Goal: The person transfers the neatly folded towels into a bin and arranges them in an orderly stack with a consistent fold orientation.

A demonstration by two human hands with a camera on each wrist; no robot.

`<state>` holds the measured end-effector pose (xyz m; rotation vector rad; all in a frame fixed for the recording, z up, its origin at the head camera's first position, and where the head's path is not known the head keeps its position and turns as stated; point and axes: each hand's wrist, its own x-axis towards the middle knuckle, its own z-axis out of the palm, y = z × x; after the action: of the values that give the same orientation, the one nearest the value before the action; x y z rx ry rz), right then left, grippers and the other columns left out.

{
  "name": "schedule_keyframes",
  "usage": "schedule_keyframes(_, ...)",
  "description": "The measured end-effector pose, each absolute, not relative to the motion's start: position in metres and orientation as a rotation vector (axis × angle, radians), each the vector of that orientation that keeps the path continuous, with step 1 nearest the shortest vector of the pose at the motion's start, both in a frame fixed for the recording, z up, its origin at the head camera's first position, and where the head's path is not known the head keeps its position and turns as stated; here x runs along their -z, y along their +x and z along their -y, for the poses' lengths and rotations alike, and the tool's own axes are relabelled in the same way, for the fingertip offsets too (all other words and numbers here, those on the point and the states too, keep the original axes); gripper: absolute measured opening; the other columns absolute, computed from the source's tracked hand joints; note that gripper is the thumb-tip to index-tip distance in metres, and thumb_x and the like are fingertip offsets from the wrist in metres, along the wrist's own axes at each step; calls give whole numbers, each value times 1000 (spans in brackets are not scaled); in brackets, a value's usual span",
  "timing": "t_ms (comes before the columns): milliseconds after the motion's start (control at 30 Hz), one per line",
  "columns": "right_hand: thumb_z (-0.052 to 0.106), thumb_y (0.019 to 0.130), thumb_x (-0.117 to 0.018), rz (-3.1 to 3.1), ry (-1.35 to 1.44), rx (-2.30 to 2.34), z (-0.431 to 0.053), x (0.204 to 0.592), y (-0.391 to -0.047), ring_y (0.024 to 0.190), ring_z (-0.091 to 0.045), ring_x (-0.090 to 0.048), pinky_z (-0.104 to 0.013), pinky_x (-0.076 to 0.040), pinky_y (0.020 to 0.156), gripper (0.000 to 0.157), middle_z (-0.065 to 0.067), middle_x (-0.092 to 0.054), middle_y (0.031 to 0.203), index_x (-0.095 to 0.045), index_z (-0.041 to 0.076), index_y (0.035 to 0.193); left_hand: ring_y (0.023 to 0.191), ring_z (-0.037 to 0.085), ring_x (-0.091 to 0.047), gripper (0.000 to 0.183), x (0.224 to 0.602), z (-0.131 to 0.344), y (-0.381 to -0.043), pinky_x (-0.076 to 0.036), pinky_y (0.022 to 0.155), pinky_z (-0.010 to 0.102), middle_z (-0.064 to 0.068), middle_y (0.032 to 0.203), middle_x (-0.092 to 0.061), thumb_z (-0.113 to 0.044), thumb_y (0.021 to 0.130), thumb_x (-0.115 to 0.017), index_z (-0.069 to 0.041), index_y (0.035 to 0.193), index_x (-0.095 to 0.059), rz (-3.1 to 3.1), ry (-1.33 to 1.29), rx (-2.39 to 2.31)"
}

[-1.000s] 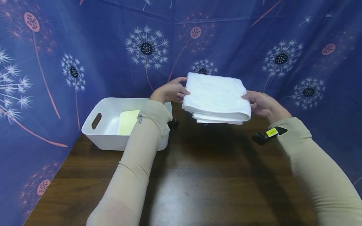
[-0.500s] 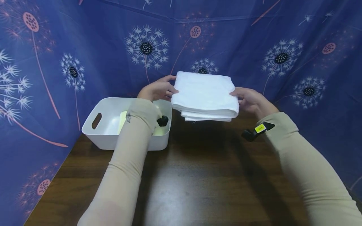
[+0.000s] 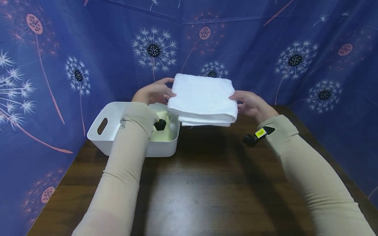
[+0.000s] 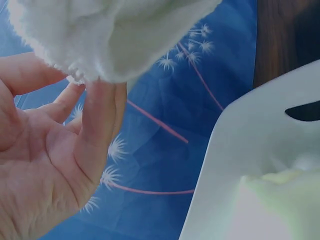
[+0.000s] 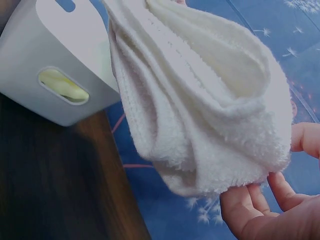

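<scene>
A folded white towel [image 3: 203,95] is held level in the air above the table, its layered folds facing the front. My left hand [image 3: 153,92] pinches its left edge, thumb on top and fingers beneath. At the opposite edge my right hand [image 3: 251,103] grips it the same way. In the right wrist view the underside folds of the towel [image 5: 200,100] droop between the hands. A white plastic bin [image 3: 160,149] stands on the table below and left of the towel, under my left wrist. Inside lies a pale yellow folded cloth [image 3: 162,134], partly hidden by my left sleeve.
The bin has oval handle holes in its ends [image 3: 102,126]. A brown wooden table [image 3: 189,190] extends in front and to the right. A blue curtain with dandelion prints [image 3: 183,42] hangs close behind and along both sides.
Both hands have moved left with the white towel, bringing it from right of the bin to its right rim. My left forearm now covers more of the bin's middle.
</scene>
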<state>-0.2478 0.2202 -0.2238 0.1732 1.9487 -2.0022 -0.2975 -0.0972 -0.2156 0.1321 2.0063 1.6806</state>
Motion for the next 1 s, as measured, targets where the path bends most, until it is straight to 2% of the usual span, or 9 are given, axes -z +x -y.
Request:
schedule_keyframes(167, 13, 93, -53, -1939, 180, 2007, -208, 225, -250, 119, -26, -37, -34, -42, 90, 63, -9, -24, 142, -21, 10, 148, 119, 33, -46, 79, 216, 110, -297, -41, 95, 47, 14, 145, -29, 4, 89, -53, -28, 149, -12, -2014, 135, -1676)
schedule_keyframes(367, 14, 91, -58, -1927, 192, 2016, -193, 225, -253, 118, -27, -40, -35, -42, 93, 64, -8, -30, 141, -26, 12, 147, 121, 33, -44, 80, 217, 128, -297, -40, 96, 48, 13, 151, -20, 4, 89, -54, -28, 149, -11, -2017, 134, -1677)
schedule_keyframes(500, 11, 92, -55, -1901, 194, 2028, -183, 225, -255, 119, -27, -39, -36, -40, 95, 61, -9, -29, 143, -28, 11, 147, 122, 34, -42, 80, 217, 138, -295, -38, 98, 49, 12, 152, -17, 4, 90, -54, -28, 149, -10, -2022, 116, -1674)
schedule_keyframes(667, 8, 92, -55, -1868, 184, 2044, -166, 227, -258, 116, -27, -42, -35, -41, 93, 60, -9, -33, 140, -30, 11, 145, 120, 32, -43, 80, 218, 155, -292, -39, 97, 48, 12, 152, -17, 4, 91, -52, -29, 149, -8, -2042, 76, -1665)
schedule_keyframes(867, 5, 92, -52, -1846, 160, 2051, -154, 232, -264, 108, -26, -45, -31, -46, 82, 57, -8, -37, 130, -30, 10, 145, 109, 29, -51, 79, 218, 168, -290, -42, 93, 46, 14, 149, -25, 5, 90, -53, -27, 149, -10, -2049, 82, -1655)
schedule_keyframes(1000, 4, 92, -51, -1827, 140, 2046, -144, 237, -266, 109, -27, -45, -33, -43, 87, 55, -7, -37, 129, -31, 9, 144, 106, 29, -53, 81, 216, 180, -289, -42, 93, 47, 15, 148, -25, 5, 90, -54, -28, 149, -11, -2060, 61, -1642)
